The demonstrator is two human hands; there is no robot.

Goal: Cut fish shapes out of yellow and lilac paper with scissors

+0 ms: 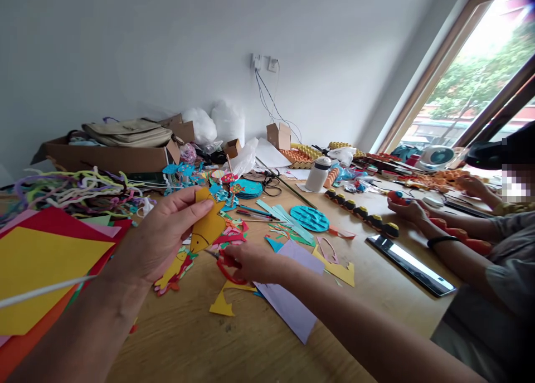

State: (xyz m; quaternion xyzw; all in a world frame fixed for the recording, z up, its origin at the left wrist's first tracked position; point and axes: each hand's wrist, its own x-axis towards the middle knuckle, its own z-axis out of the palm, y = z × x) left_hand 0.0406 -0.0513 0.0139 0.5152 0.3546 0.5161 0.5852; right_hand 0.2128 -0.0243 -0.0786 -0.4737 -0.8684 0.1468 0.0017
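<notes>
My left hand pinches a yellow paper fish upright, thumb in front, its drawn eye and mouth near the lower end. Red-handled scissors are in my right hand, their tips close to the fish's lower edge. Beneath and beside the hands lie cut paper fish in yellow, red and green. A yellow paper scrap is on the table just below the scissors, and a purple sheet lies to the right.
Coloured sheets and pipe cleaners are at left, behind them a cardboard box. A blue disc, a white bottle, a painted egg-carton strip and a phone are to the right. Another person's hands hold an orange-red strip.
</notes>
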